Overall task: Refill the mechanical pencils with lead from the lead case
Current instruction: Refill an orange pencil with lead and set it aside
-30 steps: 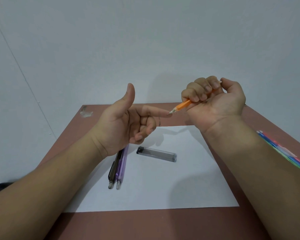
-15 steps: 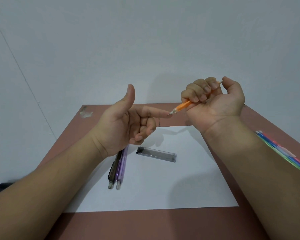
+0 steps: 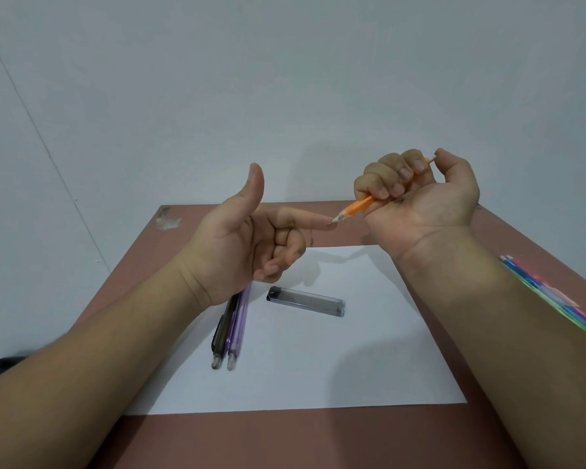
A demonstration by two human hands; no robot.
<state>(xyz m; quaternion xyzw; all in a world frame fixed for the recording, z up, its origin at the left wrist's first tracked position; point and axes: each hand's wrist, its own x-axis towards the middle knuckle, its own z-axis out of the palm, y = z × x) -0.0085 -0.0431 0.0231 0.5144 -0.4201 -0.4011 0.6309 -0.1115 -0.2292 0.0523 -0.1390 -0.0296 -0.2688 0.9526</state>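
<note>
Pressing its tip against the left hand's (image 3: 247, 245) extended forefinger, the orange pencil (image 3: 359, 208) is clenched in the right hand (image 3: 416, 194) at centre frame. The lead case (image 3: 306, 301), capped, and two pencils (image 3: 229, 328) are left below; refilling is judged unfinished.

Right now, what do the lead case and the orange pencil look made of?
Lead case: looks like clear, smoke-tinted hard plastic with a glossy finish; dark contents show through, and it has an opaque black cap. Orange pencil: probably translucent orange plastic, smooth; its tip looks pale, plastic or metal, too small to tell.
</note>
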